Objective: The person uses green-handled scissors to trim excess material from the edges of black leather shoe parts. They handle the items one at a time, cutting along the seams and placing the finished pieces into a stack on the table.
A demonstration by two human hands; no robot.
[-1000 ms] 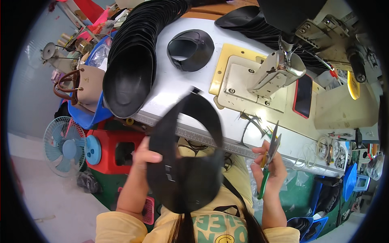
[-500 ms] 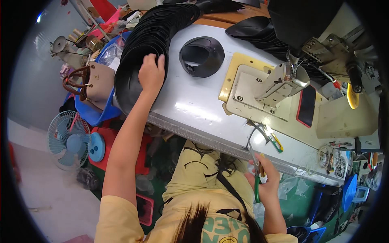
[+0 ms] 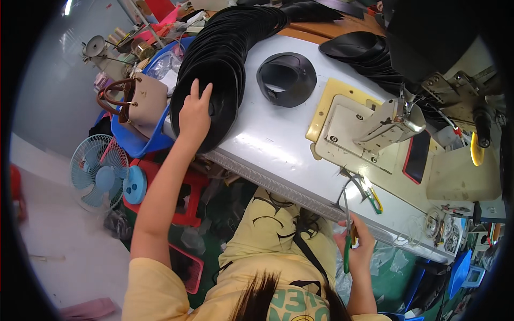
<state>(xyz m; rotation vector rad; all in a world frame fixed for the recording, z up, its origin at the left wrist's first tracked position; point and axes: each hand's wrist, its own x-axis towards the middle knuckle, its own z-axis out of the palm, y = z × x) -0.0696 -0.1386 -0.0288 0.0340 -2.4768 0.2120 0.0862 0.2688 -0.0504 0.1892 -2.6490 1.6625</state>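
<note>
A long row of nested black curved pieces [image 3: 227, 40] leans along the table's left side. My left hand [image 3: 195, 117] lies against the inside of the nearest piece, two fingers stretched out and spread; the rest of its fingers are partly hidden. In my right hand [image 3: 357, 243], at the table's front edge, is a pair of scissors [image 3: 347, 258] with green on the handle, blades pointing up and away. A single black ring-shaped piece [image 3: 307, 80] sits on the white table [image 3: 257, 139], to the right of the row.
A sewing machine [image 3: 383, 131] with a yellowish base plate stands on the right. Near it lie small snips [image 3: 375, 199], a phone-like dark slab [image 3: 416, 156] and more black pieces [image 3: 356, 45]. Left of the table are a handbag [image 3: 150, 99], a blue basket [image 3: 131, 144] and a fan [image 3: 101, 174].
The view has shifted, so the table appears farther right. My left hand has moved down and its fingers have spread on the nearest black piece. My right hand keeps the scissors.
</note>
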